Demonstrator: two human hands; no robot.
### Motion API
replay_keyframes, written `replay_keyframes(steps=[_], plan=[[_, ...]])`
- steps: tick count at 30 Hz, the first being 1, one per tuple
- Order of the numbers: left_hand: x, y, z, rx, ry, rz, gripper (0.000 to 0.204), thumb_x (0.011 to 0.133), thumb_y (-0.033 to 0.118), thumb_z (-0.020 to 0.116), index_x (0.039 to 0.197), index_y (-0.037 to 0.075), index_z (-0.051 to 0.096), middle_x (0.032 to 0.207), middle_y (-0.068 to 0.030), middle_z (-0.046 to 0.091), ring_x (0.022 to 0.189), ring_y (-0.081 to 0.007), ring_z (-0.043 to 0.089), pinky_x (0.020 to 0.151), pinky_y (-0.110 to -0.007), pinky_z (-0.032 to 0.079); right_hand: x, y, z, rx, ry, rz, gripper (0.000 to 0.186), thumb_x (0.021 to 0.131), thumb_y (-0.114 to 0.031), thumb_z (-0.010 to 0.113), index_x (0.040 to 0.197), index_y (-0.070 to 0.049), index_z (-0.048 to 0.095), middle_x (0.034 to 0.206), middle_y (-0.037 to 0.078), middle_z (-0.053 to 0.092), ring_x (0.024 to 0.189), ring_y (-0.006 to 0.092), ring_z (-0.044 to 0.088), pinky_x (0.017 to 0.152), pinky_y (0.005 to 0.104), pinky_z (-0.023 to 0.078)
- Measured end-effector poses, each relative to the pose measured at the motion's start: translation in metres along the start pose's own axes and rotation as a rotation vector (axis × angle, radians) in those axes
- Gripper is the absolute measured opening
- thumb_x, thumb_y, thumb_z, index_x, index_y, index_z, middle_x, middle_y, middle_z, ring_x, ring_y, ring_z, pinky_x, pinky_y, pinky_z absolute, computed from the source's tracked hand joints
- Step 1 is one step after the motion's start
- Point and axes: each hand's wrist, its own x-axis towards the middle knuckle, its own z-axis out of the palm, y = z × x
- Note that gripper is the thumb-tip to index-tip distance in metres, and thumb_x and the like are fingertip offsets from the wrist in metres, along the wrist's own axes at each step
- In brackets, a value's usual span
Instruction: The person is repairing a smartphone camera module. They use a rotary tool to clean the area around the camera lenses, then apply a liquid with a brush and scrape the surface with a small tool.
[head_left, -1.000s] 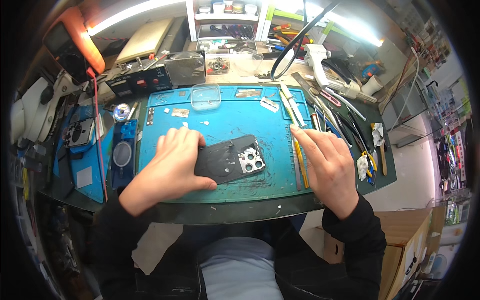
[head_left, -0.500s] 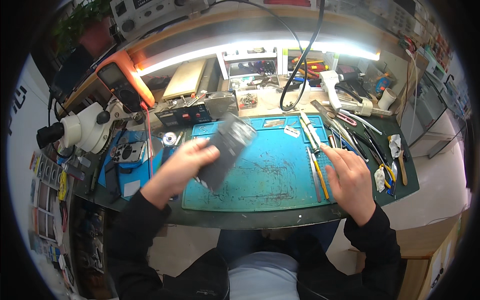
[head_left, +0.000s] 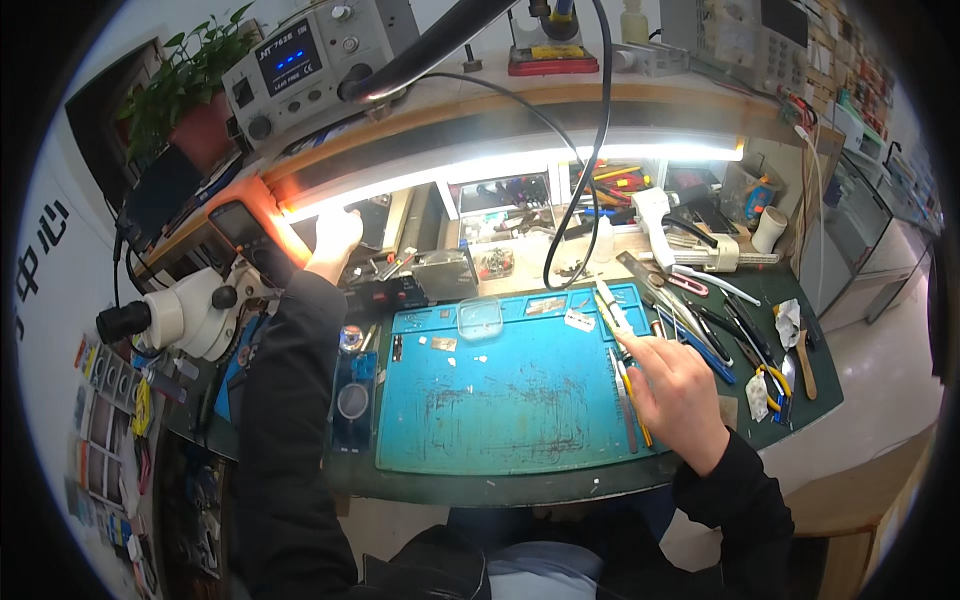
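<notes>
My left hand point(head_left: 338, 235) reaches up to the back left, under the lit shelf. It grips the left edge of a dark flat device point(head_left: 374, 218), which is over the pale wooden box point(head_left: 398, 222); some of its fingers are hidden. Over the right side of the blue mat point(head_left: 500, 395), my right hand point(head_left: 680, 392) has its fingers partly stretched, thumb apart. Its fingertips touch the lower end of a slender white and green tool point(head_left: 609, 308). A yellow pencil-like tool point(head_left: 640, 425) and a thin metal tool point(head_left: 623, 405) lie below that hand.
On the mat are a clear little box point(head_left: 480, 318) and several small parts. Further right lie pliers point(head_left: 772, 385) and other hand tools. A microscope point(head_left: 180, 315) and an orange multimeter point(head_left: 255, 235) stand at left. A black cable point(head_left: 606, 110) hangs down over the bench.
My left hand has carried the dark flat device from above the mat to the back left. My right hand stays by the slender tool, its fingers more bent. The view has tilted up.
</notes>
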Motion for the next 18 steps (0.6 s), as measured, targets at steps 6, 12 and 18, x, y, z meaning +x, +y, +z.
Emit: replay_keyframes(steps=[6, 12, 18], plan=[[-0.001, -0.023, -0.019, 0.305, 0.067, 0.146, 0.04, 0.099, 0.022, 0.069, 0.131, -0.002, 0.071, 0.129, -0.0315, 0.072, 0.125, -0.0475, 0.067, 0.111, -0.052, 0.052, 0.019, -0.011, -0.002, 0.049, 0.041, -0.076, 0.046, 0.091, -0.002, 0.073, 0.137, -0.007, 0.071, 0.108, 0.008, 0.075, 0.089, 0.0274, 0.071, 0.077, 0.0412, 0.053], [-0.058, 0.004, -0.025, 0.231, -0.16, 0.304, 0.04, 0.11, 0.039, 0.054, 0.129, 0.011, 0.076, 0.13, -0.017, 0.076, 0.123, -0.0388, 0.071, 0.109, -0.05, 0.054, 0.032, -0.03, 0.007, 0.037, -0.131, -0.127, 0.023, 0.091, -0.009, 0.073, 0.113, -0.005, 0.074, 0.086, 0.005, 0.068, 0.077, 0.0258, 0.07, 0.067, 0.0385, 0.054], [-0.042, 0.004, -0.034, 0.278, -0.477, 0.384, 0.064, 0.115, 0.055, 0.038, 0.157, 0.01, 0.056, 0.166, -0.0221, 0.05, 0.159, -0.0448, 0.039, 0.127, -0.066, 0.031, 0.045, -0.049, 0.018, -0.161, -0.295, -0.104, 0.016, 0.094, -0.022, 0.074, 0.086, -0.011, 0.065, 0.083, 0.005, 0.07, 0.078, 0.0233, 0.074, 0.063, 0.0373, 0.056]])
